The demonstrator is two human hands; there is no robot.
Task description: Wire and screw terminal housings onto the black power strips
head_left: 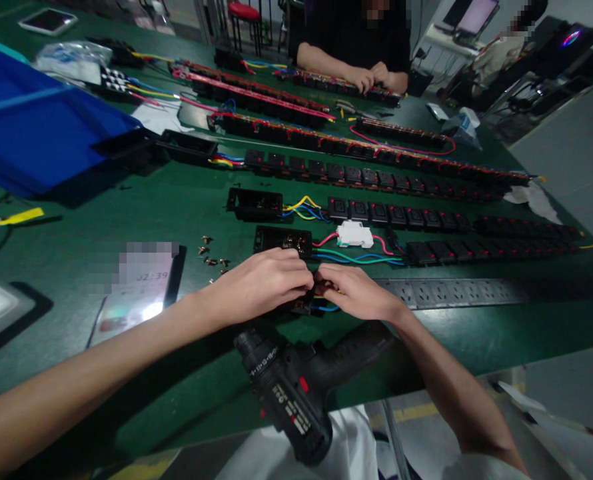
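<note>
My left hand [271, 283] curls over a small black terminal box [302, 305], its fingers closed and mostly hiding the box. From the right, my right hand [359, 290] meets it with thumb and fingers pinched at the box's wire end. Whatever either set of fingertips grips is hidden. Blue wires [326, 308] leave the box under my right hand, beside a black socket strip [441, 292]. Just behind lies another open black box [281, 240], wired to a white circuit breaker [355, 234]. A black cordless drill [296, 387] rests at the table edge below my hands.
Several brass screws [211, 253] lie left of the boxes, near a phone [139, 287]. A blue bin [36, 120] stands at the left. More socket strips [366, 175] run across the green table. Opposite, a person's hands [371, 79] work on another strip.
</note>
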